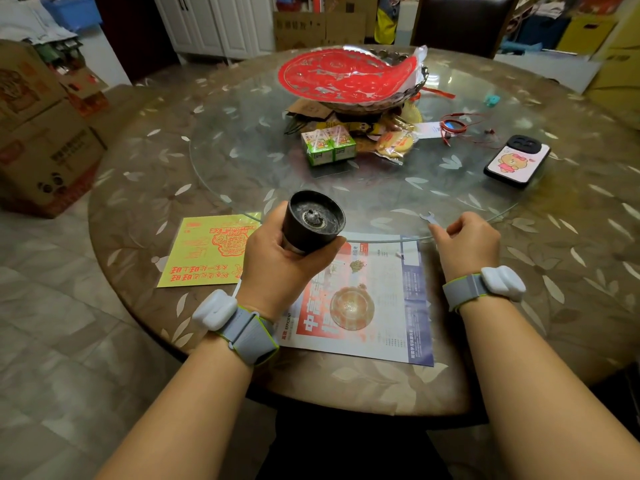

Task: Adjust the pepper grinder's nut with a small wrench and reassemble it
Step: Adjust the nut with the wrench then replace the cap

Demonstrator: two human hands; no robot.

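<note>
1. At the frame centre I see my left hand [277, 258] wrapped around the black cylindrical pepper grinder [311, 220], its open end with the metal nut [313, 216] facing up.
2. Right of centre, my right hand [467, 244] pinches the small silver flat wrench [429, 220], which lies on the round glass turntable [242, 150].

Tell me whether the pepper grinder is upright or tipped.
Tipped. The left hand holds the pepper grinder with its open end and central nut tilted toward the camera.
</note>
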